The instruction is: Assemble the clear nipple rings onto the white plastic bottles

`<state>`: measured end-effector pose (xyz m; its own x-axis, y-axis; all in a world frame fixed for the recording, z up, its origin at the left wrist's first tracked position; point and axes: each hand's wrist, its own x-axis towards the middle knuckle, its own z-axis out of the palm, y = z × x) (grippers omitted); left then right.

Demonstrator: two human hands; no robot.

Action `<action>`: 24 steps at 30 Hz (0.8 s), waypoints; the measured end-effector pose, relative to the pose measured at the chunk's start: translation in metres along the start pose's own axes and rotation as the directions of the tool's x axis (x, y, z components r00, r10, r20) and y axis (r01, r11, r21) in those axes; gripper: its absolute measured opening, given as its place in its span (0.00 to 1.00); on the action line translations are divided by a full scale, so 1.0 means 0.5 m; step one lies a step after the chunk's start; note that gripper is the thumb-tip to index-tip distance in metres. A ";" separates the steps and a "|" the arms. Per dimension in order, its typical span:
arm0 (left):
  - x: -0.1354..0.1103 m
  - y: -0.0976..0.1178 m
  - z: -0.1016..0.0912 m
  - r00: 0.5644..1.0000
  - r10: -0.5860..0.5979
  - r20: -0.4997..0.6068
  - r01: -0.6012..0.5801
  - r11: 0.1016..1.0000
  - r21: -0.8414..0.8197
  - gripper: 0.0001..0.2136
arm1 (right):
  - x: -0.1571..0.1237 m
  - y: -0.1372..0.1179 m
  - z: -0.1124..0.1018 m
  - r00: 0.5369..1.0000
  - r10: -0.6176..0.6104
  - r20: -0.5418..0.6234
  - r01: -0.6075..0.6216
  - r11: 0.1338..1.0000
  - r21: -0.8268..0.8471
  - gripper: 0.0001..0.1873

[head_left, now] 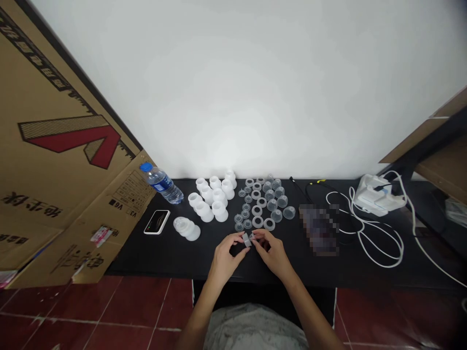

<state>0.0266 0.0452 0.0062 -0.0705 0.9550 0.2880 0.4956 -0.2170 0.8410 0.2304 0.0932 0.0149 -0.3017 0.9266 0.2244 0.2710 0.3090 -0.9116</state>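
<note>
Both my hands meet over the front of the black table [171, 253]. My left hand [226, 255] and my right hand [272, 253] pinch a small translucent plastic piece [248, 239] between their fingertips. Just behind them lie several small clear rings and caps [260, 204] in rows. Farther left stand several white plastic cups [213, 197], some lying on their sides [187, 228].
A water bottle [162, 183] lies at the back left beside a white phone [156, 221]. Large cardboard sheets [58, 160] lean at the left. A blurred-out object [320, 228], white cables [379, 238] and a white charger [375, 197] sit at the right. The floor is red tile.
</note>
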 end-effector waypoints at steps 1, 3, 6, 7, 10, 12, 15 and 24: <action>0.000 0.000 0.000 1.000 0.008 0.002 -0.008 1.000 0.009 0.07 | 0.000 -0.002 -0.001 1.000 0.002 0.006 -0.002 1.000 0.003 0.12; 0.000 0.003 -0.001 1.000 0.025 0.011 -0.025 0.999 0.024 0.08 | -0.001 -0.005 -0.002 1.000 0.005 0.021 -0.005 1.000 0.008 0.12; 0.002 0.009 -0.003 0.998 0.054 0.028 -0.055 0.998 0.036 0.10 | 0.000 -0.009 -0.004 0.999 0.010 0.042 -0.011 1.000 0.014 0.12; 0.003 0.011 -0.003 0.998 0.061 0.028 -0.062 0.997 0.039 0.11 | 0.000 -0.009 -0.004 0.999 0.012 0.045 -0.013 1.000 0.016 0.12; 0.004 0.014 -0.005 0.997 0.065 0.041 -0.067 0.997 0.044 0.11 | -0.001 -0.007 -0.004 0.998 0.016 0.055 -0.017 1.000 0.020 0.12; 0.005 0.013 -0.005 0.997 0.057 0.047 -0.059 0.997 0.046 0.11 | -0.002 -0.006 -0.004 0.998 0.017 0.067 -0.018 1.000 0.023 0.12; 0.004 0.010 -0.005 0.999 0.043 0.034 -0.044 0.998 0.050 0.11 | -0.003 -0.006 -0.004 0.997 0.009 0.081 -0.011 0.999 0.032 0.12; 0.005 0.016 -0.005 0.998 0.022 0.053 -0.025 0.998 0.059 0.07 | -0.005 -0.008 -0.007 0.994 0.004 0.113 -0.006 1.000 0.019 0.14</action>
<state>0.0281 0.0451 0.0150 -0.0133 0.9595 0.2815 0.5475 -0.2286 0.8050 0.2331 0.0902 0.0191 -0.4019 0.8977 0.1803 0.2551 0.2989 -0.9196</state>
